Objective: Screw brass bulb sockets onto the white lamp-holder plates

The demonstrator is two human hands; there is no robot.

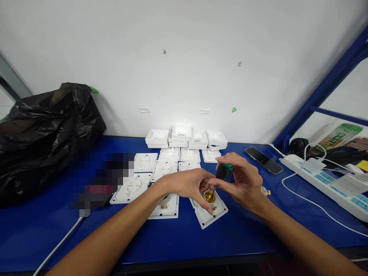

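A white square lamp-holder plate (204,216) with a brass socket (209,196) in its middle lies on the blue table (184,237). My left hand (189,186) rests on the plate, fingers around the socket. My right hand (244,180) grips a small screwdriver with a black and green handle (224,171), its tip down inside the brass socket. Another white plate (169,209) lies just left, partly hidden under my left wrist.
Several white plates (145,162) lie in rows behind, with white boxes (157,138) stacked by the wall. A black plastic bag (43,134) fills the left. A phone (263,160) and a white power strip (330,184) with cables sit on the right.
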